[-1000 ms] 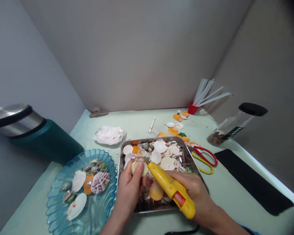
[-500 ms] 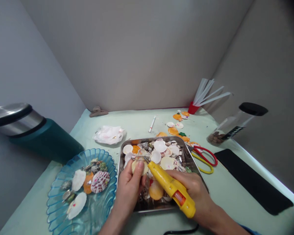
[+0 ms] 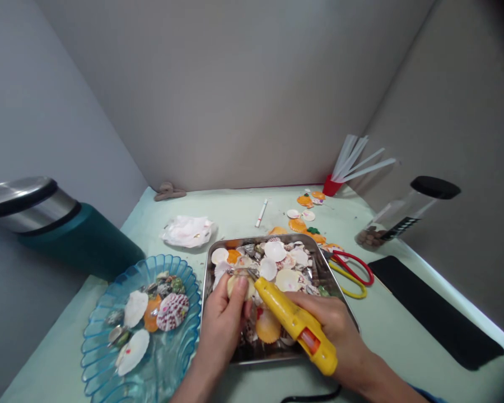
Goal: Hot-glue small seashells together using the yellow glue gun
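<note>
Pinched between the thumb and fingers of my left hand point(image 3: 224, 313) is a pale yellow seashell point(image 3: 246, 287). My right hand point(image 3: 331, 322) is wrapped round a yellow hot glue gun point(image 3: 296, 322), whose metal nozzle point(image 3: 252, 274) points left at the shell's upper edge. Whether the tip touches the shell I cannot tell. Both hands are over a metal tray point(image 3: 277, 358) filled with white, orange and speckled shells and small snail shells. A black cord point(image 3: 311, 398) shows below the glue gun.
At left stand a blue scalloped plate point(image 3: 90, 324) of shells and a teal bottle point(image 3: 88, 240). Behind the tray lie a plastic bag point(image 3: 188, 231) and a marker point(image 3: 261, 213). At right are scissors point(image 3: 355, 266), a black flat object point(image 3: 437, 310), a clear jar point(image 3: 392, 221) and glue sticks point(image 3: 353, 159) in a red cup.
Hardly anything differs. Both hands keep the same hold on the shell and the glue gun; the whole view has shifted only very slightly.
</note>
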Demonstrator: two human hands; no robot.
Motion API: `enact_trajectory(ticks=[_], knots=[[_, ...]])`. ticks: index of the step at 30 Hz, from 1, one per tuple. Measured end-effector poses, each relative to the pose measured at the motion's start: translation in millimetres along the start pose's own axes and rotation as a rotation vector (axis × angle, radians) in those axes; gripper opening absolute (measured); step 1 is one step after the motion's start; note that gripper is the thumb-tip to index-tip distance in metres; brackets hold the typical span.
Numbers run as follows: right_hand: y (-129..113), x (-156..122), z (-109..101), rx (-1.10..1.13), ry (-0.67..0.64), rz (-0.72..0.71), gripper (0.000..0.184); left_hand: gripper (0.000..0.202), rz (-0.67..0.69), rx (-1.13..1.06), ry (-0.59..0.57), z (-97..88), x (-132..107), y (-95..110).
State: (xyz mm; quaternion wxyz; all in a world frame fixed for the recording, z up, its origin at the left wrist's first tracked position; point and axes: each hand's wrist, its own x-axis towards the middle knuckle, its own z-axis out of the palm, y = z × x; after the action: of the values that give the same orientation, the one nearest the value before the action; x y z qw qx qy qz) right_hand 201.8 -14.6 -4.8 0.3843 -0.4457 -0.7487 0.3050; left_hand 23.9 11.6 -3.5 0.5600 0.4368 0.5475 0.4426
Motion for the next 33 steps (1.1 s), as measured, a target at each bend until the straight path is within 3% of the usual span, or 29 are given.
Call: enact_trajectory(ticks=[11,17,21,28,33], knots=[[1.1,0.9,-0.6,0.026,-0.040,-0.001,0.014,0.033,0.101,0.117,0.012,-0.8,-2.3,-1.5],[2.5,-0.2,0.3,0.018,-0.056,0.006,0.012,0.030,0.057,0.132,-0.070,-1.9,-3.0,4.7],[1.9,-0.6,0.1,0.020,-0.053,0.006,0.016,0.028,0.064,0.129,-0.065,-1.8,-3.7,9.0],[-0.3,1.3,-0.2,0.053,-0.057,0.005,0.016,0.022,0.187,0.176,-0.041,0.2,-2.3,4.7],[-0.6,1.3,-0.4,0.013,-0.009,-0.002,0.016,0.028,0.064,0.108,-0.046,-1.2,-1.6,0.5]])
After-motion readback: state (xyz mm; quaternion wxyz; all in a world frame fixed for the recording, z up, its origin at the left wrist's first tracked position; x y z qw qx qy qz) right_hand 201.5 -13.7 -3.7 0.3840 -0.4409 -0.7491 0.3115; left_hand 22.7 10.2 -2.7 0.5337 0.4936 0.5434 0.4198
